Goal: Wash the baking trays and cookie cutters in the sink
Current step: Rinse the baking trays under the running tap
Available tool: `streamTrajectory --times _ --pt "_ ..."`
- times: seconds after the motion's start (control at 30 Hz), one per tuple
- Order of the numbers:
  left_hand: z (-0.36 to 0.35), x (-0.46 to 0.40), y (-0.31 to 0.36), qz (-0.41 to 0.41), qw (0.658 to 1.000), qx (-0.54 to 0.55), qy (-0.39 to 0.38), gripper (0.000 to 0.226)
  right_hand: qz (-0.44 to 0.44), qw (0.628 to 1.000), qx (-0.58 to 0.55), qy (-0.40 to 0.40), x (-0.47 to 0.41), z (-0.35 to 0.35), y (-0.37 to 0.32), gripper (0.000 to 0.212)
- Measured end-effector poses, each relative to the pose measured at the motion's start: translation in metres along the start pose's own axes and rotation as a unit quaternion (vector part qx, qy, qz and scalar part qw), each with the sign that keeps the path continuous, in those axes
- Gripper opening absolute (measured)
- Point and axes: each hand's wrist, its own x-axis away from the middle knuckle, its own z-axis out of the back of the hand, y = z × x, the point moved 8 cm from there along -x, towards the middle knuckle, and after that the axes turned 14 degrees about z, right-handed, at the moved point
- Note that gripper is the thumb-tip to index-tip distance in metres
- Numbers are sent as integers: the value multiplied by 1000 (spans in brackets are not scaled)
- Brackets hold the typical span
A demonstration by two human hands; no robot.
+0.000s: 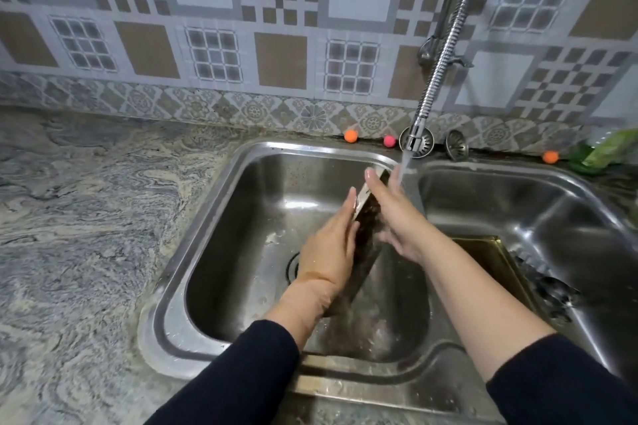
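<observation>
A dark baking tray (367,217) stands on edge, tilted, over the left sink basin (241,217). My left hand (331,248) presses flat against its left side and holds it. My right hand (393,217) lies against its right face, fingers reaching to the tray's top corner. Water runs from the flexible faucet (416,134) onto the tray and my right hand. Brown dirty water streams off the tray's lower end into the basin. A gold-coloured tray (490,255) lies in the right basin (552,210). No cookie cutters can be made out clearly.
Grey marbled counter (86,217) stretches to the left. Small orange (350,136) and pink (389,140) balls, two sink strainers (456,145) and a green packet (607,152) sit along the tiled back wall. Dark objects (556,293) lie in the right basin.
</observation>
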Motion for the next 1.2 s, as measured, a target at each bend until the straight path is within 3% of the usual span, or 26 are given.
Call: streamTrajectory --times 0.07,0.17,0.33,0.5,0.67,0.8,0.9,1.03,1.2 --pt "-9 8 13 -29 999 -22 -4 54 31 997 -35 64 -6 7 -11 90" --pt "-22 14 26 -48 998 -16 -28 55 84 983 -41 155 -8 32 -24 64" --pt "-46 11 42 -42 996 -24 -71 50 139 981 -40 133 3 44 -30 47" --pt "-41 -16 64 -28 999 -14 -44 48 141 977 -98 130 12 50 -33 43" --pt "-31 -65 44 71 997 5 -20 49 149 972 -126 128 19 60 -35 41" --pt "-28 -79 -1 175 983 10 -52 51 147 955 -203 159 24 80 -45 48" --pt "-32 -68 -17 193 979 4 -70 52 147 944 -238 177 22 94 -54 49" --pt "-49 -46 -5 136 984 -6 -112 53 156 927 -269 211 10 112 -62 51" --pt "-49 -24 44 -34 993 -47 -106 70 163 920 -256 246 0 132 -74 52"
